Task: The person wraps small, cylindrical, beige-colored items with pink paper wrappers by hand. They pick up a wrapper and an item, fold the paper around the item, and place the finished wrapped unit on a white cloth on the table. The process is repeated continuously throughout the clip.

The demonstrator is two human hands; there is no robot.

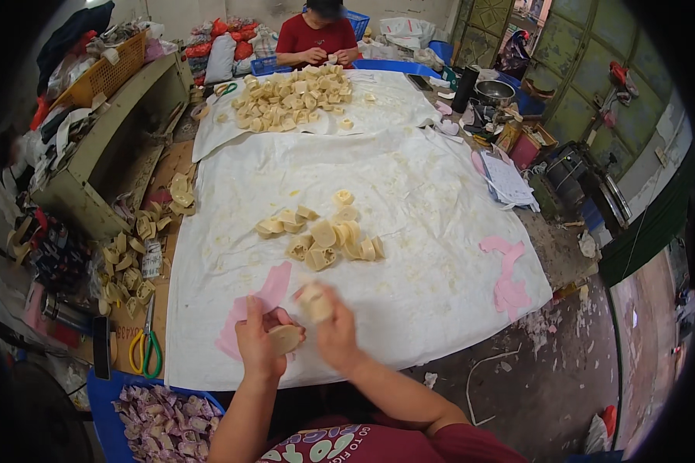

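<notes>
Over the near edge of the white sheet, my left hand (259, 339) is closed on a cream-coloured moulded piece (285, 340), flat and rounded on its visible side. Just right of it, my right hand (338, 332) grips another cream moulded piece (315, 302), smeared by motion. The two pieces are apart. Beyond my hands lies a loose group of similar cream pieces (324, 233), some hollow with a patterned inside. A pink sheet strip (266, 297) lies beside and partly behind my left hand.
A co-worker in red (316, 38) sits at the far end behind a larger heap of cream pieces (293, 99). Scissors (148, 349) and a phone (101, 347) lie at left, above a blue bin (104, 401) of wrapped packets. More pink scraps (508, 282) lie at right.
</notes>
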